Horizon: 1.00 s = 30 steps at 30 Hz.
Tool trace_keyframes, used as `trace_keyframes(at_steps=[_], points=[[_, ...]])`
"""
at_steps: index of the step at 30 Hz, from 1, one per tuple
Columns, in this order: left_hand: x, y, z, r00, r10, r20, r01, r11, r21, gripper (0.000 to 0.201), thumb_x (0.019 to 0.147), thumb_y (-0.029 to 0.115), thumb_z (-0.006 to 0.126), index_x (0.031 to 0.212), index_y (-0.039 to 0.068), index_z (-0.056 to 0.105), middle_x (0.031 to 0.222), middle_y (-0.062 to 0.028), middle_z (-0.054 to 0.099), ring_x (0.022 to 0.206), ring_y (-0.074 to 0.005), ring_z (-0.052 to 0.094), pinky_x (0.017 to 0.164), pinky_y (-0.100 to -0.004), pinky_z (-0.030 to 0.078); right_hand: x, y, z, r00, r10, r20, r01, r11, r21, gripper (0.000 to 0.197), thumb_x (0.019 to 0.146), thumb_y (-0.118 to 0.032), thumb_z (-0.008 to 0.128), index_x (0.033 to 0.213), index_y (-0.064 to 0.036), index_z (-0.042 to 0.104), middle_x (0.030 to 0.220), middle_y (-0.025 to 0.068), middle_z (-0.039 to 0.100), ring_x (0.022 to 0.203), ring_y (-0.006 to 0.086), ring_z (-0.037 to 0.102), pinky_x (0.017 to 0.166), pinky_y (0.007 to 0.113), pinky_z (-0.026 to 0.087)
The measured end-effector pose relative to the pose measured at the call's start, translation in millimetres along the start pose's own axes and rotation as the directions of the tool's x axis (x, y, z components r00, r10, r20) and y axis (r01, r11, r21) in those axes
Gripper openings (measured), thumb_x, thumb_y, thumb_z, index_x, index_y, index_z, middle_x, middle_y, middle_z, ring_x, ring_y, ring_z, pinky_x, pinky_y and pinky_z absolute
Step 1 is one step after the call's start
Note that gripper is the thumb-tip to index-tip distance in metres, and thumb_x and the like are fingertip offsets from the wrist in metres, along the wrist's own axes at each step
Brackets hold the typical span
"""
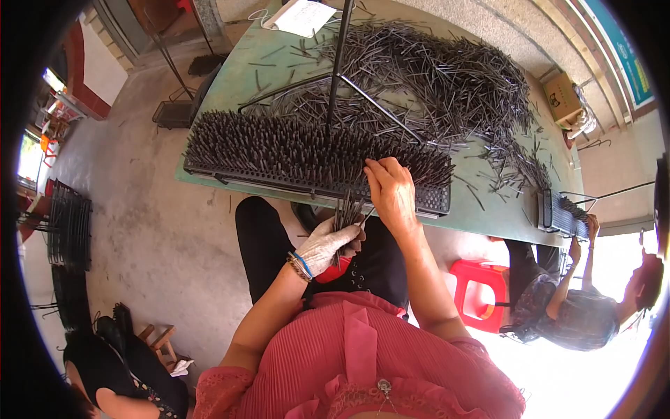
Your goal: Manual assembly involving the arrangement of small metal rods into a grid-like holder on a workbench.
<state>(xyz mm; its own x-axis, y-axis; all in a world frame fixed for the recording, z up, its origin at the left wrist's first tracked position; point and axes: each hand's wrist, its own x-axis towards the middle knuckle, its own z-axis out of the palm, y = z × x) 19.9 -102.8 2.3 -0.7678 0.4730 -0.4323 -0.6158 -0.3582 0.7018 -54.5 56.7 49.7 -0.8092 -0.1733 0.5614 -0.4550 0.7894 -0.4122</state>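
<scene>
My left hand (326, 246), in a pale work glove, is closed round a bundle of thin dark sticks (347, 211) whose ends point up. Just above and to the right, my bare right hand (392, 195) has its fingers bent together at the front of a long black perforated rack (436, 200). What its fingertips pinch, if anything, is too small to make out. Dense rows of upright dark sticks (258, 148) fill the rack, thinner toward its front right. A black metal frame (342, 59) rises from the rack's middle.
A large heap of loose sticks (460, 73) covers the green table (241, 77) behind the rack. At right, a co-worker's hands (592, 227) touch another rack (564, 215). A red stool (481, 295), cardboard box (560, 98) and stacked black racks (68, 227) stand around. Another person (136, 370) is lower left.
</scene>
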Motion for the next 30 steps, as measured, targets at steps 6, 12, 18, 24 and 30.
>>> trace_keyframes(at_steps=[6,12,18,24,30], points=[[-6,0,1,0.999,-0.020,0.037,0.024,0.995,-0.094,0.024,0.093,0.015,0.060,0.115,0.004,0.057,0.091,-0.0055,0.065,0.075,-0.0147,0.065,0.064,-0.0259,0.054,-2,0,-1,1.000,0.020,0.000,-0.020,0.999,-0.032,0.016,0.086,-0.008,0.065,0.099,-0.0012,0.069,0.089,0.0108,0.060,0.077,0.0298,0.059,0.072,0.038,0.047],[-9,2,-3,0.999,-0.052,0.018,0.053,0.995,-0.083,0.033,0.093,0.015,0.061,0.122,0.002,0.054,0.094,-0.0056,0.065,0.081,-0.0159,0.067,0.065,-0.0255,0.055,-1,3,0,0.999,0.004,0.041,-0.005,1.000,0.031,0.018,0.086,-0.007,0.063,0.102,-0.0006,0.067,0.090,0.0113,0.058,0.077,0.0300,0.058,0.072,0.039,0.046],[-10,0,-1,0.999,-0.054,-0.008,0.052,0.990,-0.131,0.032,0.093,0.017,0.061,0.121,0.003,0.054,0.095,-0.0065,0.066,0.082,-0.0174,0.067,0.066,-0.0267,0.055,2,-6,-7,0.994,-0.041,0.098,0.034,0.997,0.073,0.020,0.087,-0.007,0.063,0.105,0.0007,0.066,0.093,0.0135,0.059,0.082,0.0334,0.059,0.075,0.040,0.048],[-13,7,4,0.999,0.036,0.028,-0.033,0.995,-0.094,0.028,0.094,0.018,0.060,0.118,0.005,0.056,0.096,-0.0060,0.066,0.081,-0.0161,0.067,0.066,-0.0269,0.054,-23,-6,-25,0.944,0.239,0.228,-0.301,0.905,0.299,0.024,0.087,-0.017,0.070,0.100,0.0019,0.068,0.089,0.0119,0.065,0.071,0.0221,0.064,0.065,0.032,0.050],[-10,10,13,0.998,0.009,0.054,-0.010,1.000,0.004,0.029,0.095,0.020,0.059,0.120,0.006,0.055,0.099,-0.0067,0.067,0.081,-0.0138,0.065,0.066,-0.0263,0.054,-37,5,-20,0.715,0.398,0.575,-0.683,0.575,0.451,0.027,0.087,-0.022,0.072,0.093,0.0039,0.069,0.081,0.0072,0.068,0.070,0.0102,0.060,0.062,0.026,0.048]])
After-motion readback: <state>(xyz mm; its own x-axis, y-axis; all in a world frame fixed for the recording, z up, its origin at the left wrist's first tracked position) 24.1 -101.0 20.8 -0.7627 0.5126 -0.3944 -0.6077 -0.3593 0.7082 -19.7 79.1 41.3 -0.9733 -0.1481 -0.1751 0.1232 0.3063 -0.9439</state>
